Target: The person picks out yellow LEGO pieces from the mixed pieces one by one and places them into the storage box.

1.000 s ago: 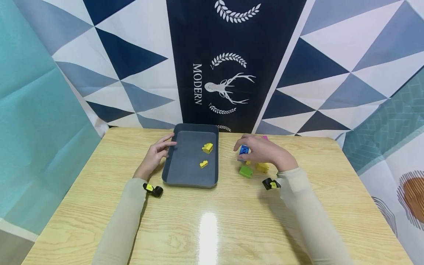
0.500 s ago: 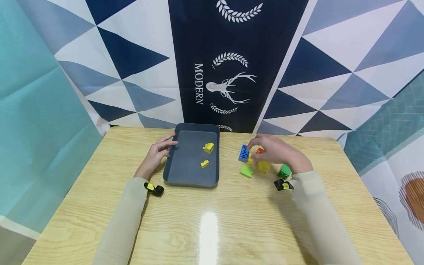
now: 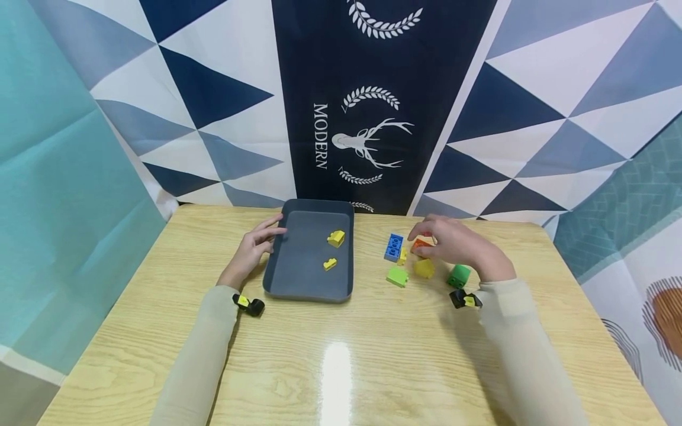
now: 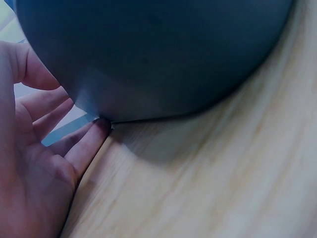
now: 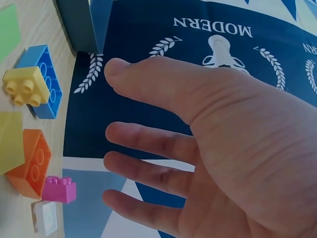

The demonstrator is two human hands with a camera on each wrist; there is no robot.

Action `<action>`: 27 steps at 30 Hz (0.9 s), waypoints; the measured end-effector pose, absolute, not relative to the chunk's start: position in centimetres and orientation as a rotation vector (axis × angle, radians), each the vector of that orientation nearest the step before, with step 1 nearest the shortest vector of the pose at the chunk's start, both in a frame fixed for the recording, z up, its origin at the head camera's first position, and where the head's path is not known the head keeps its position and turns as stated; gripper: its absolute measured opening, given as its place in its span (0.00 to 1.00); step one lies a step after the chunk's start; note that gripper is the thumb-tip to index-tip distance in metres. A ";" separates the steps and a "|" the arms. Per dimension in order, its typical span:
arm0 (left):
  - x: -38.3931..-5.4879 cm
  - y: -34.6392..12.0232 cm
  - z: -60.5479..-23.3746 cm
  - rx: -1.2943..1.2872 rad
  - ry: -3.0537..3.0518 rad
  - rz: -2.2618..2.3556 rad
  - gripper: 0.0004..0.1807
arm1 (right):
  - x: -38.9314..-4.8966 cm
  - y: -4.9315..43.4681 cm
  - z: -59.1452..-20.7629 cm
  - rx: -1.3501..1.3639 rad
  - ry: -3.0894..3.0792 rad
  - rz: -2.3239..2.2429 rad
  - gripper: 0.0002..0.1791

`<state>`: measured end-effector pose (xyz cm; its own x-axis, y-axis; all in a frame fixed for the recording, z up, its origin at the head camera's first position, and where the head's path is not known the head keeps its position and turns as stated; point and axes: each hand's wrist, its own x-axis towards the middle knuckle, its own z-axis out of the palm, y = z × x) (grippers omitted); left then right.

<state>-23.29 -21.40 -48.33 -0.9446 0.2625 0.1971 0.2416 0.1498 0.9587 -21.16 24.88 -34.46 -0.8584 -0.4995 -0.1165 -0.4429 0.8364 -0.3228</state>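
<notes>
My left hand (image 3: pixel 252 251) rests at the left side of a dark grey tray (image 3: pixel 273 266), its fingertips touching the rim. In the left wrist view the fingers (image 4: pixel 91 141) lie against the tray's outer wall (image 4: pixel 163 59). On the right, my right hand (image 3: pixel 453 242) hovers just above an orange brick (image 3: pixel 421 244), thumb and fingers apart, nothing between them. Near it lie a blue brick (image 3: pixel 393 245), a small yellow brick (image 3: pixel 402 256), a light green brick (image 3: pixel 396 276), a yellow piece (image 3: pixel 424 268) and a dark green brick (image 3: pixel 459 276).
Two yellow bricks, a larger one (image 3: pixel 336 238) and a smaller one (image 3: pixel 330 264), lie in the tray. The right wrist view also shows a pink brick (image 5: pixel 59 189) and a white piece (image 5: pixel 45 218). A patterned cloth (image 3: pixel 383 148) hangs behind the wooden table (image 3: pixel 298 361).
My right hand has moved right, from above the blue brick to above the orange one, uncovering the blue and dark green bricks. The left hand and the tray stay put.
</notes>
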 end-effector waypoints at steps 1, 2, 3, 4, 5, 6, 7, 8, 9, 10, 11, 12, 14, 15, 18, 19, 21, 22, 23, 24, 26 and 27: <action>-23.3 -21.4 -48.4 0.523 2.372 1.969 0.27 | -21.1 24.9 -34.6 -0.736 2.821 -0.428 0.17; -23.3 -21.4 -48.4 0.524 2.371 1.971 0.27 | -21.1 24.9 -34.7 -0.740 2.823 -0.431 0.17; -23.3 -21.4 -48.5 0.524 2.369 1.974 0.27 | -21.1 24.9 -34.8 -0.748 2.825 -0.434 0.17; -23.4 -21.4 -48.5 0.525 2.369 1.975 0.27 | -21.1 24.9 -35.0 -0.756 2.827 -0.439 0.17; -23.4 -21.4 -48.5 0.527 2.369 1.974 0.27 | -21.1 24.9 -35.1 -0.759 2.829 -0.442 0.16; -23.4 -21.4 -48.6 0.527 2.372 1.972 0.27 | -21.0 24.8 -35.3 -0.760 2.829 -0.447 0.16; -23.4 -21.4 -48.6 0.528 2.374 1.971 0.27 | -21.0 24.8 -35.5 -0.754 2.826 -0.456 0.16; -23.4 -21.4 -48.6 0.531 2.377 1.969 0.27 | -21.0 24.8 -35.6 -0.747 2.822 -0.465 0.15; -23.4 -21.5 -48.6 0.532 2.381 1.967 0.27 | -21.0 24.8 -35.7 -0.740 2.819 -0.469 0.15; -23.4 -21.5 -48.6 0.531 2.384 1.966 0.27 | -21.0 24.7 -35.8 -0.737 2.815 -0.471 0.15; -23.4 -21.5 -48.7 0.531 2.385 1.965 0.27 | -21.0 24.7 -35.9 -0.731 2.812 -0.473 0.14; -23.4 -21.5 -48.6 0.531 2.386 1.964 0.27 | -21.0 24.8 -36.0 -0.726 2.808 -0.477 0.14; -23.4 -21.4 -48.6 0.530 2.384 1.967 0.27 | -20.9 24.8 -36.2 -0.722 2.804 -0.483 0.14; -23.4 -21.4 -48.6 0.527 2.381 1.969 0.27 | -20.9 24.9 -36.2 -0.725 2.806 -0.481 0.15; -23.3 -21.4 -48.5 0.522 2.372 1.973 0.27 | -20.8 25.0 -36.6 -0.728 2.808 -0.484 0.15; -23.3 -21.5 -48.6 0.519 2.371 1.975 0.27 | -20.8 25.0 -36.7 -0.730 2.812 -0.485 0.15; -23.3 -21.5 -48.5 0.515 2.370 1.975 0.26 | -20.8 25.1 -36.9 -0.735 2.823 -0.479 0.15; -23.3 -21.5 -48.5 0.511 2.369 1.976 0.26 | -20.8 25.2 -37.0 -0.733 2.828 -0.478 0.14; -23.3 -21.6 -48.5 0.512 2.368 1.978 0.26 | -20.7 25.2 -37.1 -0.735 2.831 -0.479 0.14; -23.3 -21.6 -48.5 0.511 2.366 1.978 0.26 | -20.7 25.3 -37.1 -0.736 2.834 -0.481 0.14; -23.3 -21.5 -48.5 0.510 2.360 1.980 0.26 | -20.5 25.5 -37.3 -0.728 2.835 -0.484 0.13; -23.3 -21.5 -48.4 0.510 2.356 1.982 0.26 | -20.5 25.6 -37.3 -0.724 2.834 -0.486 0.13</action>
<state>-23.29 -21.46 -48.43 -0.9463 0.2604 0.1918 0.2335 0.1400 0.9622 -20.47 25.59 -37.35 -0.8661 -0.4919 -0.0886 -0.4343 0.8283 -0.3540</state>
